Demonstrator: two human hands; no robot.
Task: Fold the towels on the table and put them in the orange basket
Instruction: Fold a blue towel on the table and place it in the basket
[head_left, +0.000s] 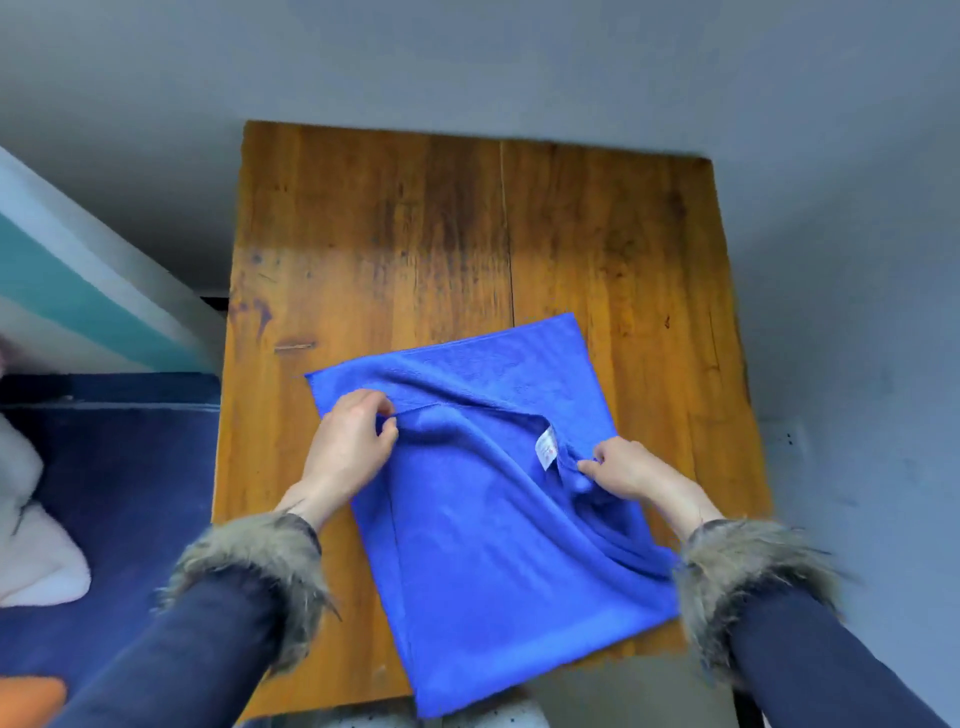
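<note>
A blue towel (498, 545) lies on the near half of the wooden table (415, 234), its near edge hanging over the table's front. My left hand (350, 441) pinches a folded edge of the towel near its left side. My right hand (623, 467) pinches the same edge close to a small white label (545, 449). The edge is lifted a little and stretched between both hands. A bit of an orange thing (31, 699), perhaps the basket, shows at the bottom left corner.
A dark blue surface (119, 493) with a white cloth (31, 545) on it lies left of the table. A grey wall stands behind and to the right. The table's far half is bare wood.
</note>
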